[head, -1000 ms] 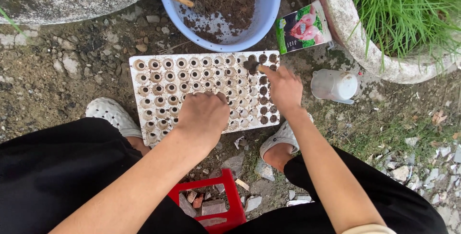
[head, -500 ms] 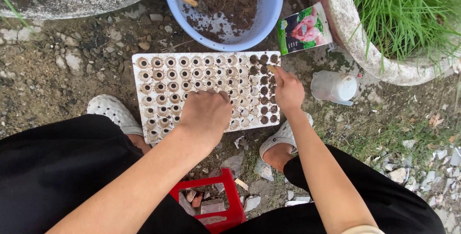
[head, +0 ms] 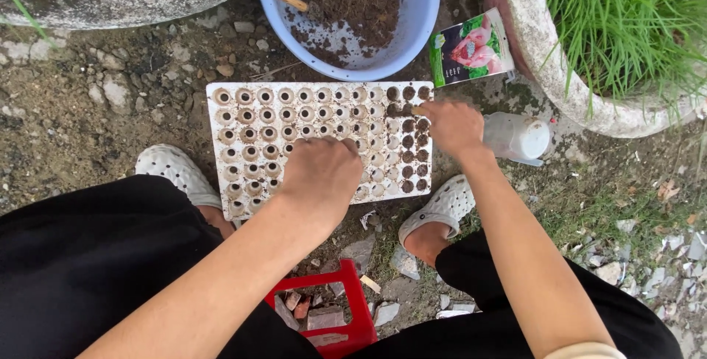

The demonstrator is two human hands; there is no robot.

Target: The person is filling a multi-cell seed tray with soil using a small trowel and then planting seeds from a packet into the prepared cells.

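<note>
The white seed tray (head: 309, 120) lies on the dirt between your feet, just below the blue bowl (head: 412, 27) of soil. Your left hand (head: 322, 178) rests on it — curled shut, holding nothing you can see. Your right hand (head: 454, 127) pinches over the dark right-side holes — whether it holds anything, you cannot tell.

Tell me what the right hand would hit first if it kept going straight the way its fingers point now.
The right hand points left along the top rows of the white seedling tray, fingertips at its soil-filled cells. Going straight on, it would probably meet only more tray cells; the left hand sits lower, seemingly clear of that line.
</note>
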